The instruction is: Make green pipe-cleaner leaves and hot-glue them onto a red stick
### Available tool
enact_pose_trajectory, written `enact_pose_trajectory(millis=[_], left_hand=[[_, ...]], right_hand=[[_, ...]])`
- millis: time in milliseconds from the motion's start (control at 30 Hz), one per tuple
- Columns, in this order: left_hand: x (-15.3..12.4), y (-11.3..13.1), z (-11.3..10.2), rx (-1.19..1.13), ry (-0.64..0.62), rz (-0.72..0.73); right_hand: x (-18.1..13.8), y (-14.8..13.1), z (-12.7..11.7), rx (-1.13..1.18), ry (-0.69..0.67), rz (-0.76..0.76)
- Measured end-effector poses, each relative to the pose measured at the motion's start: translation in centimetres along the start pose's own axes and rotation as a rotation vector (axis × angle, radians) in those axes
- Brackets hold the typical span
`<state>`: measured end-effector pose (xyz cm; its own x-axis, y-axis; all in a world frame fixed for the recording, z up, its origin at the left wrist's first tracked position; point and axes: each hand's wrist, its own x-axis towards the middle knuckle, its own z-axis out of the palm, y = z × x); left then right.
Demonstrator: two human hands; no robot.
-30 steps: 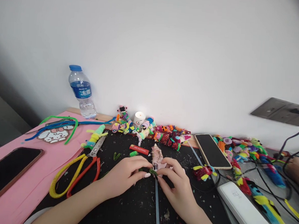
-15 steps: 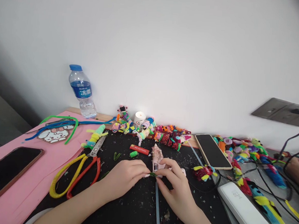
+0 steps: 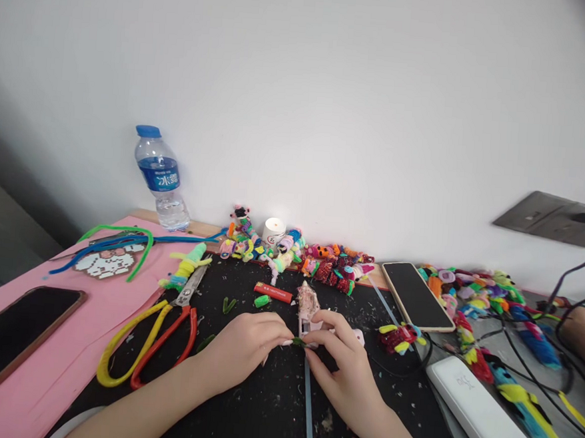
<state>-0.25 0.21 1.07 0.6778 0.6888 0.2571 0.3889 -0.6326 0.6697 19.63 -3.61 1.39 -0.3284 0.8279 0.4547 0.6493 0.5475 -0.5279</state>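
Note:
My left hand (image 3: 240, 349) and my right hand (image 3: 345, 369) meet over the black mat (image 3: 259, 410), fingertips pinched together on a small dark green pipe-cleaner piece (image 3: 298, 342). Just behind my fingers lies a pink glue gun (image 3: 308, 305), its nozzle pointing away from me. A thin grey glue stick (image 3: 308, 407) runs from under my fingers toward me. Both hands are closed in a pinch.
Yellow- and red-handled scissors (image 3: 154, 333) lie left of my hands. A red lighter (image 3: 272, 291), a lit candle (image 3: 273, 230), pipe-cleaner figures (image 3: 336, 265), a water bottle (image 3: 161, 178), two phones (image 3: 7, 332) (image 3: 415, 294), a white power strip (image 3: 483, 419) and cables surround them. Another person's hand (image 3: 582, 329) rests far right.
My hands have drawn slightly toward me, uncovering more of the glue gun. The pinch on the green piece stays the same.

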Motion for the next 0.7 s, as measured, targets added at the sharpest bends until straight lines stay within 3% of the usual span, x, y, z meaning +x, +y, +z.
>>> enact_pose_trajectory(millis=[700], left_hand=[[0.11,0.12,-0.04,0.043,0.019,0.015]], right_hand=[[0.03,-0.02,-0.05,0.103,-0.017,0.071]])
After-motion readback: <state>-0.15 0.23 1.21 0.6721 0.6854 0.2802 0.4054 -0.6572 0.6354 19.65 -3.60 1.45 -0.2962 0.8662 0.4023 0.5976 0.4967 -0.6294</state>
